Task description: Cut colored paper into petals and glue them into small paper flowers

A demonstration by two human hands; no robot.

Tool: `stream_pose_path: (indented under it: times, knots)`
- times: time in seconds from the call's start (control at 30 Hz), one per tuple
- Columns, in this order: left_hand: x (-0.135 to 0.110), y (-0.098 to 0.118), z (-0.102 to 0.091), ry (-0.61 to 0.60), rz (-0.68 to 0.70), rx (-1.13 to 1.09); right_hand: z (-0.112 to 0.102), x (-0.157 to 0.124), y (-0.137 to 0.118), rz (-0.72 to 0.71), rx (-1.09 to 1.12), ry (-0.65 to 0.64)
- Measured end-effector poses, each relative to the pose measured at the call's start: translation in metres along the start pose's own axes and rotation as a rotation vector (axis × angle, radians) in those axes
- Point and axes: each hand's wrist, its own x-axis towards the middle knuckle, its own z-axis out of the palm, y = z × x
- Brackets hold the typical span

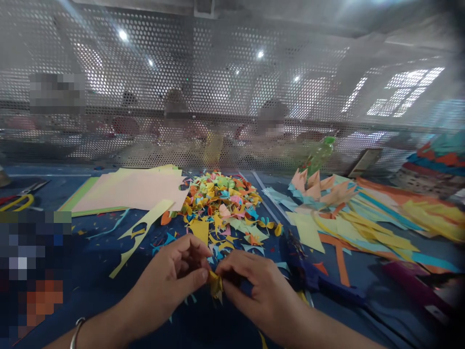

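Note:
Near the table's front, a small folded yellow paper piece (pixel 216 285) is pinched between my two hands. My left hand (pixel 178 271), with a bangle at its wrist, has its thumb and fingertips closed on the piece's left side. The curled fingers of my right hand (pixel 254 278) grip its right side and partly cover it. Just beyond my fingers lies a loose heap of small cut and folded paper bits (pixel 221 198) in many colours. A yellow paper scrap (pixel 199 231) sits at its near edge. To the right of my right hand rests a blue glue gun (pixel 323 281) with its cord.
Stacked paper sheets (pixel 134 189) and a cut-out paper strip (pixel 145 235) lie left, beyond them scissors (pixel 22 201). At right are paper strips (pixel 378 228), pointed peach paper shapes (pixel 316 186) and a purple box (pixel 414 286). A perforated screen (pixel 225 97) closes the back; people sit behind it.

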Motion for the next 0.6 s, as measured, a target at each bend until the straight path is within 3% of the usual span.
stream_pose_path:
  times: [0.27, 0.6]
  knots:
    - [0.001, 0.003, -0.003, -0.082, -0.120, -0.204, 0.004, -0.006, 0.002, -0.072, -0.004, -0.017]
    - [0.001, 0.011, -0.003, -0.192, -0.300, -0.290, 0.005, -0.005, -0.003, -0.069, 0.073, -0.052]
